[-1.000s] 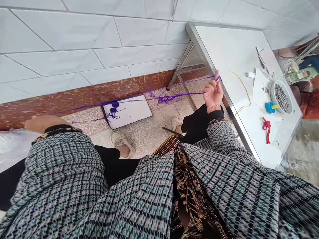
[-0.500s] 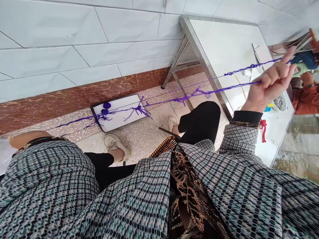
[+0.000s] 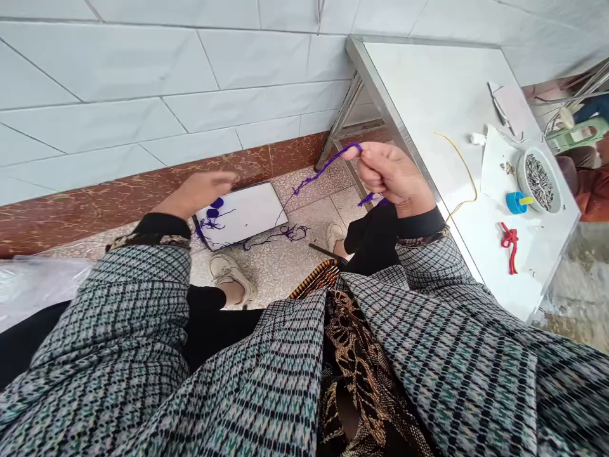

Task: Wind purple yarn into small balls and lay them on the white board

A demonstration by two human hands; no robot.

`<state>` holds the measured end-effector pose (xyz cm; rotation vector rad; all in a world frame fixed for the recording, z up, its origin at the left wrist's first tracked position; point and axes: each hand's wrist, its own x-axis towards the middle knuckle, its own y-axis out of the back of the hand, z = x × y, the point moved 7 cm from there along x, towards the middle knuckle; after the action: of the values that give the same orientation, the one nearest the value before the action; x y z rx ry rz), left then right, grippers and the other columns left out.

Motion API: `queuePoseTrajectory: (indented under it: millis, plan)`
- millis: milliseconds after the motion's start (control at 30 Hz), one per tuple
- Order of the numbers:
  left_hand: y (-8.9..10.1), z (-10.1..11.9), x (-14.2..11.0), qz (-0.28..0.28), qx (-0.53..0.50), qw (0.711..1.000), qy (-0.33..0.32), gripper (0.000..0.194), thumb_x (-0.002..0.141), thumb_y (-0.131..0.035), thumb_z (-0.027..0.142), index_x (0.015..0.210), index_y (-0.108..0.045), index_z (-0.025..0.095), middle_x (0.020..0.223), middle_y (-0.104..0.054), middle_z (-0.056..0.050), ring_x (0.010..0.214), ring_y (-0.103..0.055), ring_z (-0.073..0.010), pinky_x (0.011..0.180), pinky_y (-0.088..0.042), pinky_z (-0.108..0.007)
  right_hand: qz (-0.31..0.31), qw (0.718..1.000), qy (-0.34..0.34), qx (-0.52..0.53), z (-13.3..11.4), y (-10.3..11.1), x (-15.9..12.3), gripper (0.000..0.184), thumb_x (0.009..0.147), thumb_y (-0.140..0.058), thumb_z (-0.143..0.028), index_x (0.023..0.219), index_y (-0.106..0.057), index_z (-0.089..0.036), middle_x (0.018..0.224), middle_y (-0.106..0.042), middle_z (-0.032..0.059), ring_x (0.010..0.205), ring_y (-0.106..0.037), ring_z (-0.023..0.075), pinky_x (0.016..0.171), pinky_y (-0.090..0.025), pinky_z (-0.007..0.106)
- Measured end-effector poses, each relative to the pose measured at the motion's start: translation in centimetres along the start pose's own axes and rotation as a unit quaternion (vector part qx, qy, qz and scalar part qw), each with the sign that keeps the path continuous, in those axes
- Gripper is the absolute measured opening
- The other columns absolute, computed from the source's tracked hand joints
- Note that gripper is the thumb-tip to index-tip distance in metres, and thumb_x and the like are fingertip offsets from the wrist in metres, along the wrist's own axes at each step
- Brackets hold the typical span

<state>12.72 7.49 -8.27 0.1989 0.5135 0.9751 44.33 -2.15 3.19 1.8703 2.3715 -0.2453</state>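
Purple yarn hangs from the pinched thumb and fingers of my right hand, in front of the steel table's near edge. A short knotted piece of it dangles below that hand. My left hand is over the white board on the floor, slightly blurred, with its fingers stretched to the right and no yarn visible in them. Loose purple strands lie across the board's front edge and the floor. Small purple yarn balls rest on the board, partly hidden by my left hand.
To the right stands a white-topped steel table. It carries a bowl of small grey pieces, a blue cap-like item, red yarn and a yellow cord. Another person's sleeve shows beyond it.
My right hand has come down and leftward from above the table. My left hand has risen into view. The long yarn strands, stretched taut before, now hang slack and lie on the floor.
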Motion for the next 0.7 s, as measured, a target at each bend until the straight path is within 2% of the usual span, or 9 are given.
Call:
queuePoseTrajectory:
  millis: [67,167,267,333,400,467,533,600,700]
  plan:
    - [-2.1,1.3,1.2,-0.064,-0.061,0.995,-0.055,0.068,0.098,-0.083,0.031,0.162,-0.071,0.013,0.160,-0.080,-0.016,0.156,-0.069,-0.0333,0.141,-0.047,-0.054,-0.049,0.998,-0.012,0.021,1.2,-1.5,1.7,0.033,0.116,-0.087,-0.050,0.115,-0.075,-0.019,0.067,-0.027,-0.0119,0.050,-0.020,0.0061,0.042,-0.017,0.016]
    - [-6.4,4.5,1.1,-0.209,-0.109,0.961,-0.145,0.099,0.090,-0.080,0.034,0.184,-0.052,0.020,0.172,-0.071,-0.021,0.170,-0.059,-0.0380,0.135,-0.051,-0.055,-0.080,0.996,-0.014,0.048,1.9,-2.0,3.4,0.032,0.116,-0.088,-0.048,0.118,-0.074,-0.019,0.068,-0.028,-0.0122,0.050,-0.022,0.0062,0.042,-0.019,0.014]
    - [-8.7,5.1,-0.1,-0.270,-0.086,0.952,-0.118,0.086,0.088,-0.081,0.041,0.171,-0.066,0.022,0.146,-0.084,-0.020,0.151,-0.073,-0.0407,0.124,-0.056,-0.056,-0.080,0.995,-0.014,0.061,1.9,-1.5,4.3,0.029,0.119,-0.084,-0.046,0.117,-0.073,-0.020,0.068,-0.030,-0.0121,0.050,-0.023,0.0060,0.042,-0.021,0.012]
    - [-8.5,4.3,-0.7,-0.265,-0.090,0.957,-0.070,0.063,0.086,-0.084,0.042,0.145,-0.081,0.021,0.113,-0.088,-0.014,0.119,-0.081,-0.0344,0.115,-0.059,-0.053,-0.068,0.995,-0.025,0.061,2.2,-0.9,4.7,0.029,0.121,-0.081,-0.045,0.113,-0.071,-0.019,0.069,-0.032,-0.0118,0.050,-0.023,0.0055,0.043,-0.023,0.012]
    - [-6.3,3.2,-0.9,-0.209,-0.118,0.970,-0.023,0.034,0.085,-0.087,0.039,0.113,-0.084,0.021,0.079,-0.074,-0.005,0.081,-0.069,-0.0231,0.100,-0.061,-0.048,-0.046,0.996,-0.048,0.056,3.2,0.0,5.1,0.033,0.122,-0.079,-0.044,0.104,-0.068,-0.019,0.069,-0.035,-0.0112,0.050,-0.023,0.0048,0.043,-0.025,0.011]
    - [-2.3,2.3,-0.8,-0.083,-0.182,0.980,0.000,0.016,0.086,-0.086,0.034,0.091,-0.074,0.023,0.059,-0.047,0.005,0.061,-0.041,-0.0145,0.080,-0.053,-0.039,-0.025,0.995,-0.083,0.044,4.8,1.1,5.3,0.038,0.123,-0.077,-0.041,0.095,-0.065,-0.018,0.068,-0.039,-0.0100,0.050,-0.024,0.0043,0.043,-0.026,0.011]
    - [2.7,1.8,-1.4,0.073,-0.262,0.962,-0.013,0.021,0.088,-0.081,0.029,0.084,-0.060,0.024,0.057,-0.026,0.009,0.059,-0.019,-0.0132,0.067,-0.035,-0.032,-0.013,0.992,-0.126,0.023,6.8,2.1,5.1,0.044,0.124,-0.076,-0.037,0.086,-0.063,-0.018,0.066,-0.045,-0.0078,0.050,-0.027,0.0044,0.043,-0.030,0.011]
    - [6.8,1.6,-2.6,0.191,-0.310,0.931,-0.035,0.026,0.089,-0.074,0.023,0.085,-0.048,0.025,0.060,-0.016,0.007,0.063,-0.010,-0.0162,0.066,-0.020,-0.032,-0.009,0.986,-0.169,0.002,8.7,3.1,4.6,0.049,0.124,-0.075,-0.035,0.080,-0.060,-0.018,0.064,-0.049,-0.0053,0.050,-0.034,0.0054,0.044,-0.036,0.012]
    - [10.5,1.4,-4.3,0.289,-0.241,0.926,-0.008,0.029,0.097,-0.057,0.022,0.090,-0.029,0.026,0.070,-0.007,0.002,0.069,-0.004,-0.0218,0.070,-0.014,-0.035,0.009,0.977,-0.212,-0.001,10.5,4.8,3.4,0.050,0.124,-0.075,-0.036,0.080,-0.059,-0.019,0.063,-0.049,-0.0055,0.049,-0.034,0.0061,0.045,-0.037,0.013]
